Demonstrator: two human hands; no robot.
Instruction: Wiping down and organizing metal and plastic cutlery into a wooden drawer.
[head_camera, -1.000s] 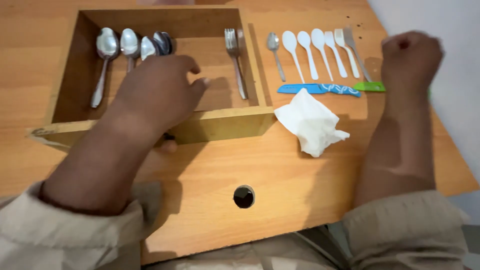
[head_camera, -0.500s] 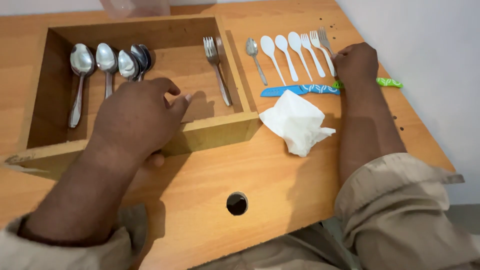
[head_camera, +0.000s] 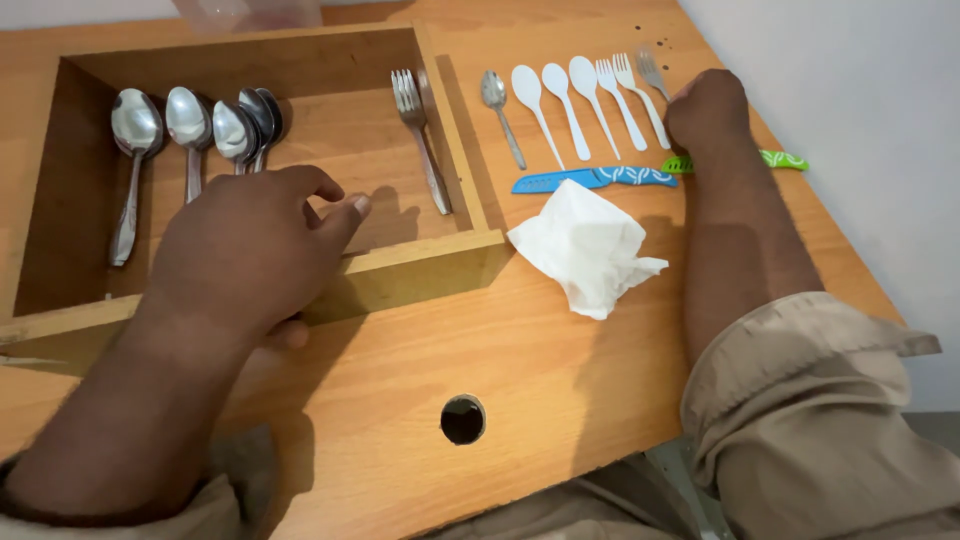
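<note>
No packages, labels, signs or screens appear anywhere in the view. The wooden table holds only loose cutlery, a wooden tray and a crumpled tissue, none of them wrapped or tagged.

On the tabletop (head_camera: 560, 340) in front of you, the open tray (head_camera: 400, 265) sits to the left, with metal spoons (head_camera: 190, 120) lying at its far left and one metal fork (head_camera: 418, 135) at its right end. Your left hand (head_camera: 245, 250) rests over the tray's near wall. Right of the tray lies a row of plastic cutlery (head_camera: 580, 100), two knives (head_camera: 590, 178) crosswise before it, a crumpled napkin (head_camera: 585, 245) nearer you. Your right hand (head_camera: 708, 110) sits at the row's right end.
</note>
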